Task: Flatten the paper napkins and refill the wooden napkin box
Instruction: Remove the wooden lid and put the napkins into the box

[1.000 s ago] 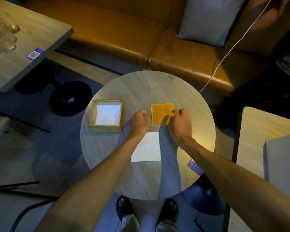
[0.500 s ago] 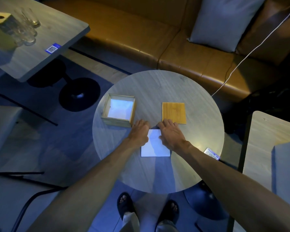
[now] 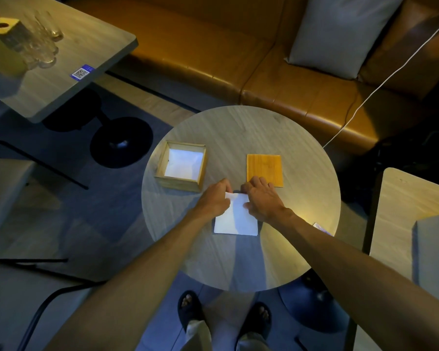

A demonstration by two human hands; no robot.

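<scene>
Napkins [image 3: 236, 220], white and stacked square, lie on the round table [image 3: 238, 127] directly beneath and between both hands, the near edge of the stack extending back toward the person; the far left corner of the top sheet is lifted slightly off the stack; the left hand [image 3: 213, 198] rests on the left far portion, fingers curled together with the tips at that raised corner, apparently pinching it, though the contact itself is partly hidden; the right hand [image 3: 262, 198] lies palm down on the right far portion, fingers pressed together and flat, the thumb lying on the paper; the wooden napkin box [image 3: 181, 184] stands open just beyond and to the left of the left hand, not touching it, with white paper visible inside; the wooden lid [image 3: 264, 168], a flat orange square, lies just beyond the right hand, whose fingertips overlap its near edge; a small blue label [image 3: 321, 228] sits at the table rim to the right of the right forearm; farther out, a brown sofa [image 3: 213, 46] with a grey cushion [image 3: 340, 34] runs beyond the table; a second table [image 3: 74, 41] to the far left carries glasses [image 3: 43, 41].
</scene>
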